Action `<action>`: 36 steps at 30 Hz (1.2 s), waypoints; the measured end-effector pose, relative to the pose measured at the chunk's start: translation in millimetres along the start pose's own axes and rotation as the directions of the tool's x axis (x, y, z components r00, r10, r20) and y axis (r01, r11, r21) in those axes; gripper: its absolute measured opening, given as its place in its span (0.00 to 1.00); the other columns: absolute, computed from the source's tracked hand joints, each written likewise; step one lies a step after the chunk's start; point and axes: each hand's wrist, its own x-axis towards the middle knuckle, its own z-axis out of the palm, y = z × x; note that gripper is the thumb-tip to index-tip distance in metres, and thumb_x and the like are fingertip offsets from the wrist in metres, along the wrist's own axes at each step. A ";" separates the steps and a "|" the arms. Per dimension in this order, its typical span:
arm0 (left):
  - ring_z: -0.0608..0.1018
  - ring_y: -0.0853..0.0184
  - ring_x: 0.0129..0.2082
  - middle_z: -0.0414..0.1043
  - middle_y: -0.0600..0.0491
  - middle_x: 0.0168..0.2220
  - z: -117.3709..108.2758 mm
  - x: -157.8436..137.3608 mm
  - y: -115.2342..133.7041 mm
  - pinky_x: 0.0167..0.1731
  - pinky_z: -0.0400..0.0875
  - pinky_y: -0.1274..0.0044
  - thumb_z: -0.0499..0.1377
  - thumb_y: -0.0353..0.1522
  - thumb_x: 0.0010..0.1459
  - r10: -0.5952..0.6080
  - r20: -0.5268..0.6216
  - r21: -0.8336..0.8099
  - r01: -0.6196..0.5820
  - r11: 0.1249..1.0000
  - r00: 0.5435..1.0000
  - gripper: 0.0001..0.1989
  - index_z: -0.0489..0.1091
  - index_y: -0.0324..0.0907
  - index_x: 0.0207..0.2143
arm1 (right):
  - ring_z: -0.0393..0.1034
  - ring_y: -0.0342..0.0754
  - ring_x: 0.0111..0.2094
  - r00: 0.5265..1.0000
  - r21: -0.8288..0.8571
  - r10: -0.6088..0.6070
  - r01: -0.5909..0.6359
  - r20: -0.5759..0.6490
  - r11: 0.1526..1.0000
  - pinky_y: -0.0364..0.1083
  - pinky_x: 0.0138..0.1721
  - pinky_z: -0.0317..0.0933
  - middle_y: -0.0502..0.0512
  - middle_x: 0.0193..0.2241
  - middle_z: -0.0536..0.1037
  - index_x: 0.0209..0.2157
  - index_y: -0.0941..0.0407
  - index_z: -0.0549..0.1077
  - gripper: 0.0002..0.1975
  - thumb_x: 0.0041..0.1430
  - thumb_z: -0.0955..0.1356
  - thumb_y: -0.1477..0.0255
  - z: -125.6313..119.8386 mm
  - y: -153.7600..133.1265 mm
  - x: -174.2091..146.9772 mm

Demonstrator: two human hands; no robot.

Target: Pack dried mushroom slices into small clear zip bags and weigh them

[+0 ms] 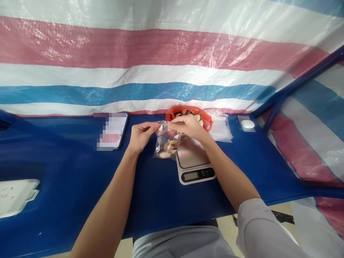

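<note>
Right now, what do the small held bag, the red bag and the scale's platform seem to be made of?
Small bag: probably clear, glossy plastic film; pale pieces show through.
Red bag: likely thin plastic, by its crinkled, shiny edge.
Scale's platform: smooth and reflective, perhaps metal or glass; the look leaves it open.

The clear bag (161, 140) is thin, glossy, crinkled plastic, the red bag (206, 118) filmy, shiny plastic, the scale (195, 169) smooth white plastic under a polished, metal-looking plate (191, 154), the sheeting (150, 48) coarsely woven glossy plastic, and the sleeve (258, 222) matt cloth.
</note>
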 end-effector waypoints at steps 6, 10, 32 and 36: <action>0.79 0.65 0.27 0.80 0.51 0.26 3.6 -1.8 2.6 0.34 0.75 0.73 0.71 0.45 0.51 -0.037 0.007 -0.018 0.037 0.999 0.999 0.16 0.81 0.41 0.30 | 0.75 0.46 0.31 0.997 0.103 0.073 -0.076 0.027 0.992 0.45 0.31 0.71 0.54 0.32 0.82 0.33 0.56 0.83 0.13 0.55 0.74 0.60 -9.6 0.6 -0.9; 0.79 0.65 0.27 0.80 0.51 0.25 8.1 -4.4 6.1 0.34 0.74 0.74 0.71 0.44 0.51 -0.058 0.033 0.024 0.057 0.998 0.998 0.16 0.81 0.40 0.32 | 0.75 0.45 0.29 0.996 0.083 0.060 -0.066 0.071 0.994 0.44 0.30 0.71 0.54 0.30 0.82 0.33 0.57 0.83 0.13 0.57 0.74 0.60 -6.1 4.3 -0.6; 0.81 0.60 0.31 0.80 0.49 0.28 -50.0 13.1 31.3 0.36 0.76 0.72 0.55 0.46 0.62 0.018 -0.158 0.561 0.075 0.825 0.987 0.20 0.78 0.39 0.33 | 0.68 0.42 0.28 0.999 -0.471 -0.032 0.036 0.017 0.882 0.43 0.33 0.57 0.52 0.24 0.78 0.30 0.59 0.83 0.12 0.62 0.67 0.73 31.2 -47.5 46.9; 0.82 0.58 0.39 0.80 0.45 0.43 -63.4 7.0 32.4 0.44 0.77 0.68 0.55 0.43 0.63 0.260 -0.166 0.764 -0.043 0.644 0.951 0.19 0.77 0.39 0.45 | 0.71 0.47 0.35 0.999 -0.646 -0.042 0.038 0.009 0.762 0.44 0.36 0.57 0.55 0.34 0.82 0.34 0.57 0.83 0.14 0.65 0.65 0.72 47.0 -45.7 66.8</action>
